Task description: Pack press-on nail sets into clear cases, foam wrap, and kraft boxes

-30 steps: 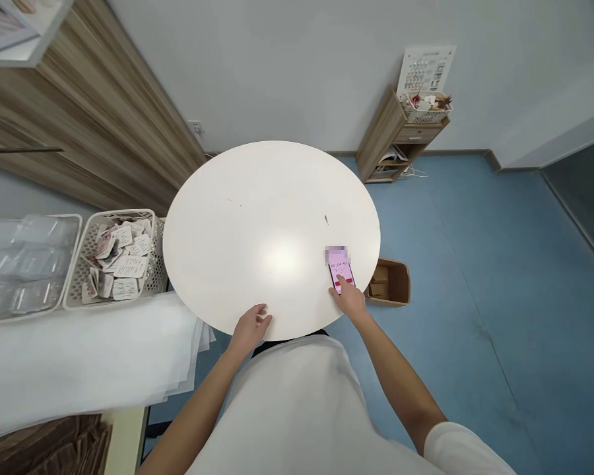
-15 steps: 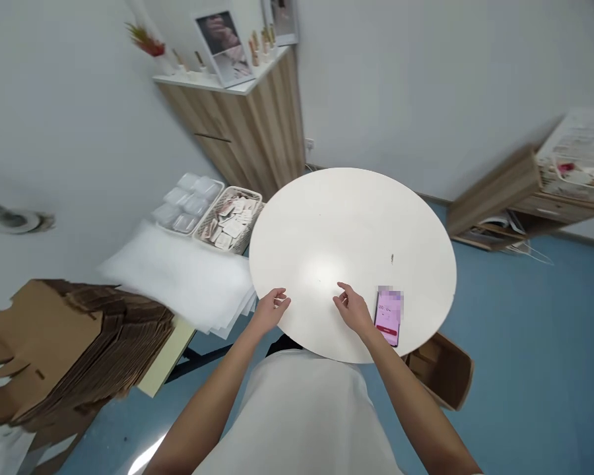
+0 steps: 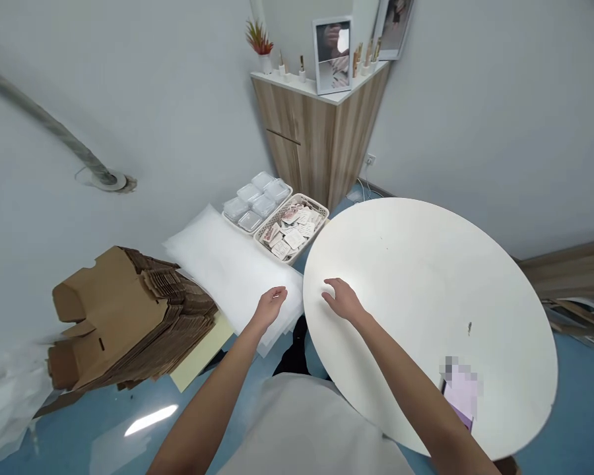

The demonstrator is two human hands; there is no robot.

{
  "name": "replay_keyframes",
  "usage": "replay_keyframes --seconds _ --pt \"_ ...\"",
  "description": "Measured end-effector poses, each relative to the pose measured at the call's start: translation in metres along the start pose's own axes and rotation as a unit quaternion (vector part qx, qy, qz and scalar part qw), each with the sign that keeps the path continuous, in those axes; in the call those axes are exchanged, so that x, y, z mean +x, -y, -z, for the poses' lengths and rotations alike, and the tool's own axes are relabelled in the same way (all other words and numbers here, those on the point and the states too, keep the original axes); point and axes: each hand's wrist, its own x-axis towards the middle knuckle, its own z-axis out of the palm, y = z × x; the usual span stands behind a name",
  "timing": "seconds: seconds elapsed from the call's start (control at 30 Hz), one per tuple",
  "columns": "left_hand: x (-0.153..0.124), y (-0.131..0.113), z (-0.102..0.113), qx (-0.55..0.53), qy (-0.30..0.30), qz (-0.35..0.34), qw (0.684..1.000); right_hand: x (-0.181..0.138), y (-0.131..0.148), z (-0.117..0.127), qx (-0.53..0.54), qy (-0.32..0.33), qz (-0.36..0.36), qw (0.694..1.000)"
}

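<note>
My left hand (image 3: 270, 307) hovers over the near right end of a stack of thin white foam sheets (image 3: 222, 264). Its fingers are loosely curled, with a small gap to the thumb and nothing seen between them. Above the left part of a round white table (image 3: 426, 264) is my right hand (image 3: 345, 301). Thumb and forefinger are apart there, and it holds nothing. Beyond the sheets stand a basket of printed cards (image 3: 293, 239) and a tray of clear plastic boxes (image 3: 250, 193).
Folded brown cardboard boxes (image 3: 129, 316) are stacked at the left. A phone (image 3: 459, 402) and a small dark object (image 3: 470, 328) lie on the table. A wooden cabinet (image 3: 301, 119) fills the back corner, with picture frames and small bottles on top.
My view has turned left, so the table sits further right in the picture. My left hand has gone from the table's edge to over the foam sheets; my right hand has moved toward the table's left side.
</note>
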Motion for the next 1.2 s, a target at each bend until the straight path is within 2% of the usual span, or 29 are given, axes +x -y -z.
replay_keyframes --seconds 0.23,0.4,0.53,0.7,0.9,1.07,1.2 --pt "0.091 -0.017 0.024 -0.083 -0.001 -0.01 0.996 0.098 0.039 -0.015 -0.073 -0.012 0.009 0.997" --pt "0.145 -0.036 0.021 -0.112 0.011 -0.011 0.994 0.15 0.055 -0.024 -0.138 -0.035 -0.019 0.99" --pt "0.17 -0.044 0.014 -0.109 0.014 -0.014 0.994 0.178 0.06 -0.033 -0.18 -0.057 -0.032 0.982" --pt "0.185 -0.042 0.007 -0.083 0.009 -0.038 0.996 0.196 0.06 -0.043 -0.225 -0.065 -0.06 0.97" --pt "0.192 -0.037 0.004 -0.062 0.026 -0.048 0.997 0.198 0.058 -0.054 -0.247 -0.064 -0.089 0.963" --pt "0.185 -0.039 0.005 -0.084 0.001 -0.051 0.995 0.193 0.061 -0.054 -0.224 -0.084 -0.074 0.968" --pt "0.167 -0.046 0.002 -0.109 -0.002 -0.066 0.992 0.177 0.068 -0.04 -0.192 -0.106 -0.052 0.974"
